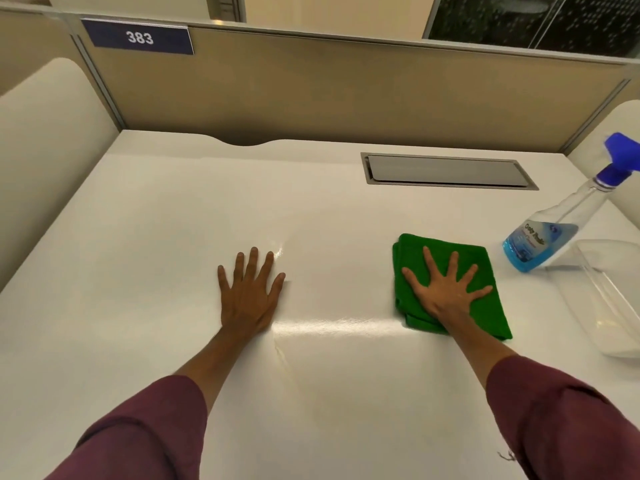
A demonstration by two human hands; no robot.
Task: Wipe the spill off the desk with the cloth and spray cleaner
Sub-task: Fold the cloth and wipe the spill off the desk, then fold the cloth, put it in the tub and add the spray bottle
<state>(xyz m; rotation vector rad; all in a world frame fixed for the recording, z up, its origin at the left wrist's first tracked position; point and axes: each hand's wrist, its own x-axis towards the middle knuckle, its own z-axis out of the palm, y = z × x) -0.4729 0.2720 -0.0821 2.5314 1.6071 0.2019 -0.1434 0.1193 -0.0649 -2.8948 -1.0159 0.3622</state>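
A folded green cloth [481, 271] lies on the white desk [173, 220], right of centre. My right hand [446, 292] presses flat on it with fingers spread. My left hand [251, 292] rests flat on the bare desk, fingers apart, holding nothing. A clear spray bottle [550, 233] with blue liquid and a blue trigger head stands at the right, apart from both hands. A faint yellowish streak [282, 358] runs across the desk between my forearms, and a shiny band lies between my hands.
A clear plastic container [609, 299] sits at the right edge, in front of the bottle. A grey cable hatch [446, 169] is set into the desk at the back right. Beige partition panels [311, 91] wall the back and sides; one carries a 383 sign [138, 38].
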